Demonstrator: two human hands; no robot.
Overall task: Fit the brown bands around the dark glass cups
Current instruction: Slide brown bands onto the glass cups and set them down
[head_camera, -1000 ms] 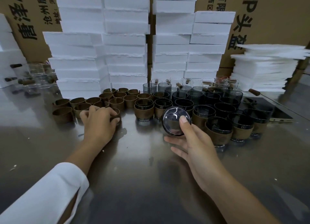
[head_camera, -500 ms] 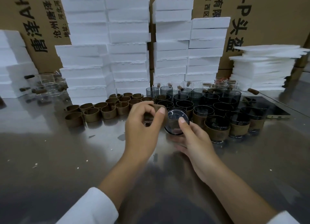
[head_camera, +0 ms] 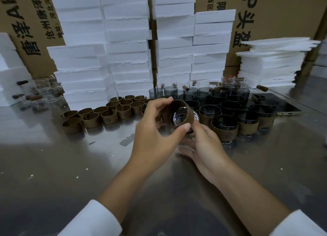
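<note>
Brown band (head_camera: 174,107) is sitting around the bottom end of a tilted dark glass cup (head_camera: 180,116). Left hand (head_camera: 155,135) is pinching the band between thumb and fingertips. Right hand (head_camera: 207,147) is gripping the cup just beyond them.

A shiny metal tabletop (head_camera: 53,165) fills the lower view, with white crumbs (head_camera: 30,177) scattered on it toward eight o'clock. At twelve o'clock tall stacks of white foam blocks (head_camera: 123,41) stand side by side on it. Behind them rise cardboard boxes (head_camera: 274,14) printed with black Chinese characters. At two o'clock sits a lower, slightly uneven stack of thin white foam sheets (head_camera: 270,62). Below it, toward three o'clock, a dark phone (head_camera: 276,105) lies flat. At ten o'clock a cluster of clear glass cups (head_camera: 42,89) with brown handles stands beside more foam blocks. A row of similar clear cups (head_camera: 194,84) lines the foot of the stacks at one o'clock.
</note>
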